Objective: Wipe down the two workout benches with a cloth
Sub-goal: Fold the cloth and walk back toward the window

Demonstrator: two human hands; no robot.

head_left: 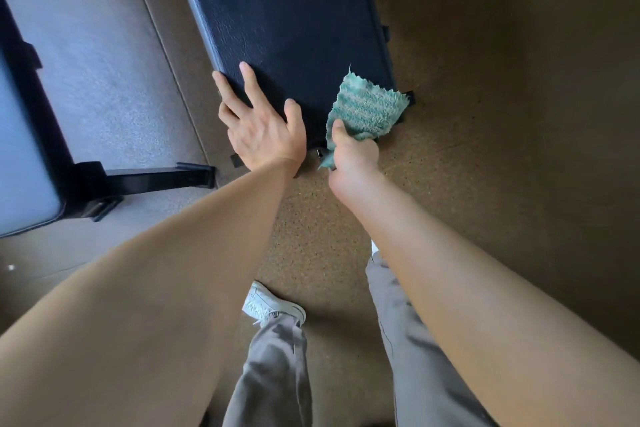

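Observation:
A dark blue padded workout bench (284, 21) runs away from me in the middle of the view. My left hand (261, 125) lies flat with spread fingers on its near left corner. My right hand (349, 154) is closed around a green and white striped cloth (367, 107), which hangs against the bench's near right end. A second bench (20, 156) with a shiny pale-looking pad sits at the far left edge, partly cut off by the frame.
Black metal feet of the second bench (159, 177) stick out on the floor at the left. Speckled brown flooring (502, 114) lies to the right of the bench. My legs in grey trousers and a white shoe (273, 305) stand below.

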